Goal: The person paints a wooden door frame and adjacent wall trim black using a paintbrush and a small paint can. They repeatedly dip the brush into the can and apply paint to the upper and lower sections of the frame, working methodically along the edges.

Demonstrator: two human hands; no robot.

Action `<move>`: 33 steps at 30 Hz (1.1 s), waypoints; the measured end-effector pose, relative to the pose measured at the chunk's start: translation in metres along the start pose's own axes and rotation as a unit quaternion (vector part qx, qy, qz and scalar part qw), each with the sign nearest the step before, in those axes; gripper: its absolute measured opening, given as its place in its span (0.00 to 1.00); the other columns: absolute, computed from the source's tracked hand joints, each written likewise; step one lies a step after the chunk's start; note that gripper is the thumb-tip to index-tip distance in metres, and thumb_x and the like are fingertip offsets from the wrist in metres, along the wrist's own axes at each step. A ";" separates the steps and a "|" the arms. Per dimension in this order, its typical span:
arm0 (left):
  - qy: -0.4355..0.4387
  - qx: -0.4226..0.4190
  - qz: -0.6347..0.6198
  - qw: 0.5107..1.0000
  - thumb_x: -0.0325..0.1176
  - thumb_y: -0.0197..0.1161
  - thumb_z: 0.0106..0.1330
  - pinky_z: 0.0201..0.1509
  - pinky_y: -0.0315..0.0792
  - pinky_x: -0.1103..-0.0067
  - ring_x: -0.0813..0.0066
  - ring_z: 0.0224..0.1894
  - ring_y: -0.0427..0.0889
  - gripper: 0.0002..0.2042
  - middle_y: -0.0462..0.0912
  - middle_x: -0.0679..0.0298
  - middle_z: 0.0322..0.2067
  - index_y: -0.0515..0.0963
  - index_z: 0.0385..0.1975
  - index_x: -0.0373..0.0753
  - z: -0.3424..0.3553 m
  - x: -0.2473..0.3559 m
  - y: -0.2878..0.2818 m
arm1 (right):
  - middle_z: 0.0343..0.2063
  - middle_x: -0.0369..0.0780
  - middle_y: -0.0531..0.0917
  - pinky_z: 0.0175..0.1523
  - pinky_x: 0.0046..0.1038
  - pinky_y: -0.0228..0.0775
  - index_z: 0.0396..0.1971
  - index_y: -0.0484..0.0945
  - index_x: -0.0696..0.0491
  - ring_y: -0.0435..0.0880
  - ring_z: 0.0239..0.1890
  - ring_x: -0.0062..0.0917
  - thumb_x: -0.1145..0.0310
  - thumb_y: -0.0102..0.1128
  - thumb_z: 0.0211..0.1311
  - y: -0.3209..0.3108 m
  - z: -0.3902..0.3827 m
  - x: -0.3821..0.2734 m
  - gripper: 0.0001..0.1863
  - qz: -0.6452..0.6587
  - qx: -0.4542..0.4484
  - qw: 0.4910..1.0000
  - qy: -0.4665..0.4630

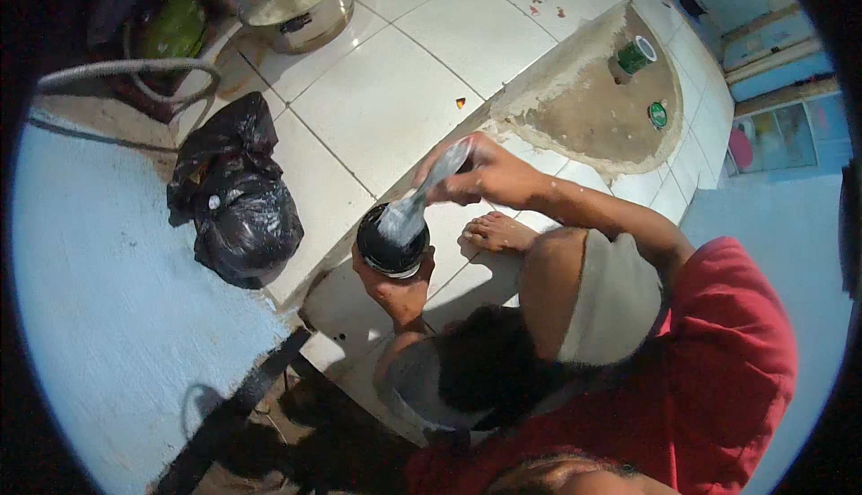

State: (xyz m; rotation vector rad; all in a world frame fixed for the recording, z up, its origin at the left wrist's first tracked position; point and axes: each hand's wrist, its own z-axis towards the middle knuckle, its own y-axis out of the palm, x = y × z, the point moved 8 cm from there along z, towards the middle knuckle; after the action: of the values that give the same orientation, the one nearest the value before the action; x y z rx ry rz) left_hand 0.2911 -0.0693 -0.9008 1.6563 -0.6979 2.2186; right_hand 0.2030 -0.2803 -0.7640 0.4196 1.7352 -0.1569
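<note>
Down over the tiled floor the left hand cups a dark jar from below – right hand is clenched round a pale scraper dipped into it. Looks like mid-scoop; next it'll need a steady lift out, I'd guess.

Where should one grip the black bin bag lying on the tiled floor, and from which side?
Grip the black bin bag at its gathered upper end, probably coming from above: that bunched part is narrow, while the shiny, bulging lower body offers no hold.
</note>
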 end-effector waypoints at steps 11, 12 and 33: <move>-0.198 -0.076 -0.179 0.961 0.25 0.87 0.39 0.73 0.79 0.63 0.57 0.68 0.79 0.59 0.77 0.53 0.66 0.58 0.77 0.39 0.020 -0.030 0.010 | 0.39 0.39 0.88 0.29 0.25 0.64 0.59 0.82 0.51 0.80 0.28 0.22 0.53 0.63 0.70 -0.164 -0.057 0.033 0.23 0.241 0.285 0.927 -0.026; -0.176 -0.049 -0.181 0.966 0.23 0.86 0.40 0.73 0.78 0.62 0.59 0.69 0.78 0.58 0.76 0.53 0.67 0.58 0.76 0.38 0.022 -0.025 0.006 | 0.40 0.39 0.89 0.30 0.25 0.64 0.56 0.84 0.52 0.82 0.30 0.23 0.49 0.61 0.70 -0.177 -0.061 0.034 0.25 0.231 0.322 0.916 -0.066; -0.069 -0.432 -0.033 0.899 0.35 0.93 0.39 0.77 0.72 0.56 0.51 0.71 0.76 0.64 0.69 0.45 0.71 0.53 0.77 0.37 0.112 0.039 0.154 | 0.56 0.38 0.86 0.45 0.30 0.75 0.67 0.76 0.53 0.81 0.42 0.23 0.59 0.65 0.75 -0.385 -0.161 0.160 0.26 0.414 0.423 0.800 -0.099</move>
State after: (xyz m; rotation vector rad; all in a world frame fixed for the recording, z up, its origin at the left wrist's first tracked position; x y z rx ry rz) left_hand 0.2938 -0.2608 -0.8703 1.3144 -1.3760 1.3813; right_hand -0.1094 -0.5521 -0.9331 1.7132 1.0493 -0.3209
